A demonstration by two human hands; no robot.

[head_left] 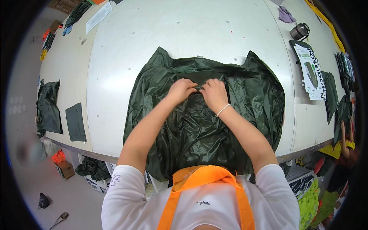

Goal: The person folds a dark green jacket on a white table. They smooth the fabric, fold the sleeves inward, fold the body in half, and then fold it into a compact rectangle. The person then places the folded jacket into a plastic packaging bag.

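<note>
A dark green, shiny waterproof garment point(203, 134) lies spread and creased on the white table, its near part hanging over the front edge. My left hand point(182, 90) and my right hand point(214, 94) meet near its upper middle. Both have their fingers closed in a pinch on the green fabric, a small fold of it lying between the fingertips. A beaded bracelet circles my right wrist. What exactly sits under the fingertips is too small to make out.
On the white table point(184, 34), a folded green piece point(76, 122) and a green bundle point(50, 107) lie left. Printed sheets point(311, 73), a steel flask point(300, 31) and a purple cloth point(286, 15) are right. Another person's hands point(347, 132) show far right.
</note>
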